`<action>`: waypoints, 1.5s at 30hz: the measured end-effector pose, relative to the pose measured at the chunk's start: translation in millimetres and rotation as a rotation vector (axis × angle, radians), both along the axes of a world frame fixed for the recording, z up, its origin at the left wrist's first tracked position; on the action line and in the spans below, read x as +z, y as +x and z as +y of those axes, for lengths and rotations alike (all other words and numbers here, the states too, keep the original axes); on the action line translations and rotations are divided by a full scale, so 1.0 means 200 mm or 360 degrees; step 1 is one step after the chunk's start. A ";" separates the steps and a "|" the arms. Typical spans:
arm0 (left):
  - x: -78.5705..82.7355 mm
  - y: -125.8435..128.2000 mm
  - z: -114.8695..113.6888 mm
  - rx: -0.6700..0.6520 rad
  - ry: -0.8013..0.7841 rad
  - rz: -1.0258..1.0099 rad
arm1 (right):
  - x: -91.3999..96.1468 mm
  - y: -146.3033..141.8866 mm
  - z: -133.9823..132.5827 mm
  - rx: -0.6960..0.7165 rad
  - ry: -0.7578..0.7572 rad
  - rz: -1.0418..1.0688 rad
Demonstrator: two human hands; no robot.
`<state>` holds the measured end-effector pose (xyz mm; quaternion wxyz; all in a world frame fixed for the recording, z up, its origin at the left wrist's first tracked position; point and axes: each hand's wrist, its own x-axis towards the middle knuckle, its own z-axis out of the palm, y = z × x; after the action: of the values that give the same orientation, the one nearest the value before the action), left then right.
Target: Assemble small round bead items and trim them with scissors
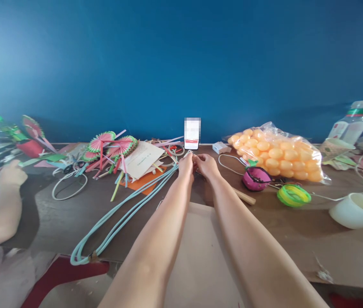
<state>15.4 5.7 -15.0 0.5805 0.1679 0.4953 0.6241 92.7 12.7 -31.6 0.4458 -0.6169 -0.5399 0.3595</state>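
My left hand (186, 164) and my right hand (204, 165) meet at the middle of the table, fingertips pinched close together. Whatever they hold is too small and too covered by the fingers to name. A small whitish tip shows just above the left fingers. Long loops of pale blue cord (126, 209) run from the table's front edge up to my left hand; whether the fingers grip them is hidden. Directly behind the hands a phone (192, 133) stands upright with a lit screen. A wooden stick (243, 196) lies beside my right forearm.
Left of the cord lie pink-and-green paper fans (122, 147), printed paper (143, 159) and scissors (72, 166). To the right are a bag of orange balls (278, 154), a purple pouch (256, 178), green-yellow coils (293, 195), a white cup (358, 210) and a bottle (353, 122). Another person's arm (4, 201) rests at far left.
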 end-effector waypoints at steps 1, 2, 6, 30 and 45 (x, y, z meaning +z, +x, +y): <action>0.00 0.00 0.00 -0.0008 0.0004 0.0014 | 0.00 0.00 0.00 0.0001 0.0001 0.0000; -0.01 0.00 0.00 -0.0016 0.0006 0.0026 | 0.00 0.00 0.00 0.0001 0.0002 0.0002; -0.01 0.00 0.00 -0.0022 0.0016 0.0038 | 0.00 0.00 0.00 -0.0008 0.0003 0.0011; 0.01 0.00 -0.01 -0.0003 0.0014 0.0011 | 0.00 -0.01 -0.01 -0.0007 -0.0009 0.0002; 0.00 0.00 0.00 -0.0016 0.0030 0.0065 | 0.00 -0.01 -0.01 0.0000 -0.0017 0.0013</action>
<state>15.0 4.7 -15.4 0.5717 0.1887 0.5003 0.6223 91.7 11.5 -31.5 0.4447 -0.6177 -0.5361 0.3650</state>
